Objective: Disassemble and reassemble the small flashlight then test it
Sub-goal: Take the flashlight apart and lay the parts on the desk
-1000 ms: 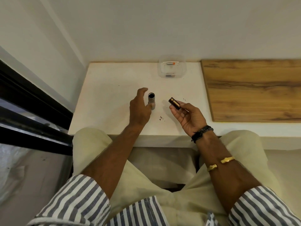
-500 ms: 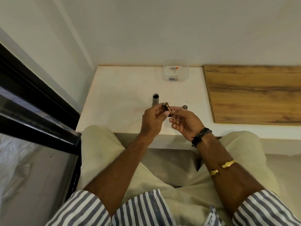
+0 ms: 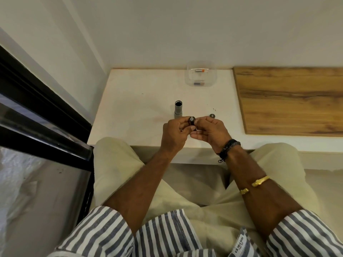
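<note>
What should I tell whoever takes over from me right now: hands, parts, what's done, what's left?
Hands: the left hand and the right hand both pinch a small dark part above the near edge of the table.
Parts: the grey tube stands upright on the table, open end up, just behind the hands. A small round piece lies to its right. The clear box at the back holds small items.
Done: the flashlight is apart.
Left: fit the pieces together, then test the light.
</note>
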`<state>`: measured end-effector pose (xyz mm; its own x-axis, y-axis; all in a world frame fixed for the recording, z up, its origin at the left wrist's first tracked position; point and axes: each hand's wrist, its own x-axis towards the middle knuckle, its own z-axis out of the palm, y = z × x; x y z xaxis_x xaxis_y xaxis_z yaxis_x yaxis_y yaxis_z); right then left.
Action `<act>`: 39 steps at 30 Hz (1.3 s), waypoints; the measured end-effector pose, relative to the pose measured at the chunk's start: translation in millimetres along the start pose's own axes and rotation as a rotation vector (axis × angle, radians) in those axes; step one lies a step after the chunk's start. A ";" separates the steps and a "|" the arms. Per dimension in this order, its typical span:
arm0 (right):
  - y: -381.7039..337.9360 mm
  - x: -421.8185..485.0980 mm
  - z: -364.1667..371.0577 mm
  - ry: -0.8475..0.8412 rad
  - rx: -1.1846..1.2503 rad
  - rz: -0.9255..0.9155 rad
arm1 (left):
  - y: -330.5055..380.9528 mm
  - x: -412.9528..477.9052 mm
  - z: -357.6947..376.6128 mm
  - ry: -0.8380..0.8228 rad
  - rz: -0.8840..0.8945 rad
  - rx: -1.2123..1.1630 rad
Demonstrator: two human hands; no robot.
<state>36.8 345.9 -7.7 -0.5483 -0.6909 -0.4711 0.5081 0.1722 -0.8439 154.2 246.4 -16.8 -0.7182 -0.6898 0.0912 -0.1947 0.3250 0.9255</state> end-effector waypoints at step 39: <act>3.5 6.3 -9.2 0.095 -0.262 -0.228 | -11.3 7.4 8.7 0.035 -0.087 -0.157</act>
<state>28.9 348.7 -16.1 -0.6938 -0.6659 -0.2743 0.1849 0.2035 -0.9615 145.2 243.2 -29.8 -0.6793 -0.7336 0.0183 -0.1461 0.1597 0.9763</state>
